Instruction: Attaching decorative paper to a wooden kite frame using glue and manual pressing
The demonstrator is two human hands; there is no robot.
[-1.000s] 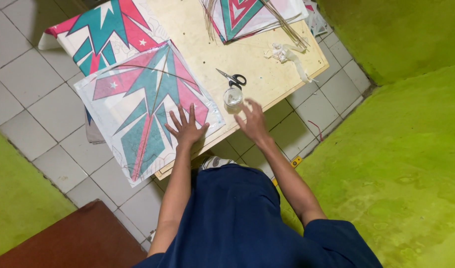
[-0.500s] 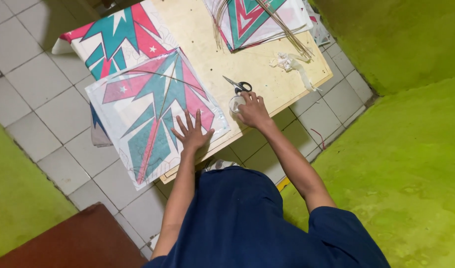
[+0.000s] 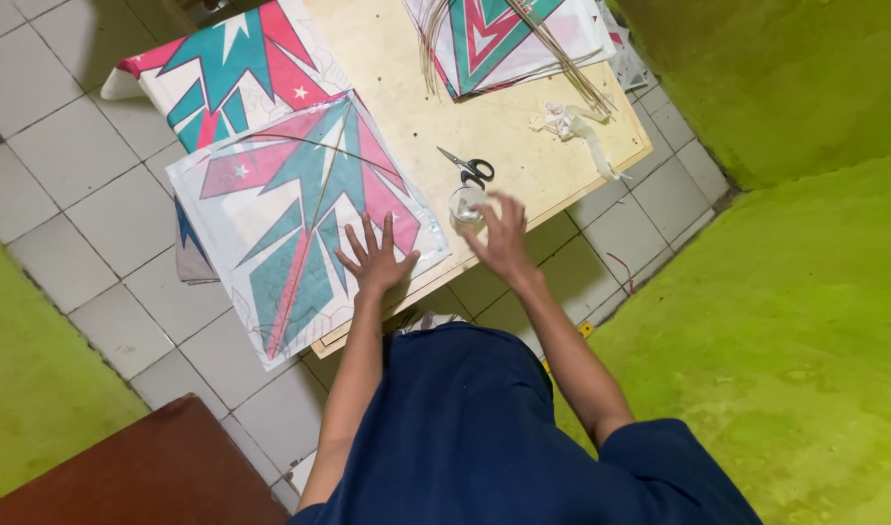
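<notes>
Kite paper [image 3: 309, 209], printed in teal, pink and white with small stars, lies flat at the near left corner of a pale wooden surface [image 3: 407, 87], its lower edge overhanging the surface towards the tiled floor [image 3: 86, 209]. It looks very light, thin and easy to tear or crease, so it is best pressed flat with an open palm or lifted by an edge along the thin stick that runs down its middle. The left hand [image 3: 375, 258] rests on the sheet's near right corner, arm straight out from the body, fingers spread wide and flat, gripping nothing. The right hand [image 3: 502, 238] reaches forward just to the right, blurred, fingers loosely curled at a small clear round container [image 3: 465, 204]; whether it grips the container cannot be told. That container looks small, rigid and light, probably smooth, best taken around its sides. Scissors [image 3: 468, 167] with dark handles lie just behind it. A second printed sheet [image 3: 231, 68] lies partly under the first, farther left. A third [image 3: 509, 39] sits at the far edge with a bundle of thin sticks [image 3: 552, 53] across it, and a scrap of crumpled white material [image 3: 572, 126] is near the right edge.
</notes>
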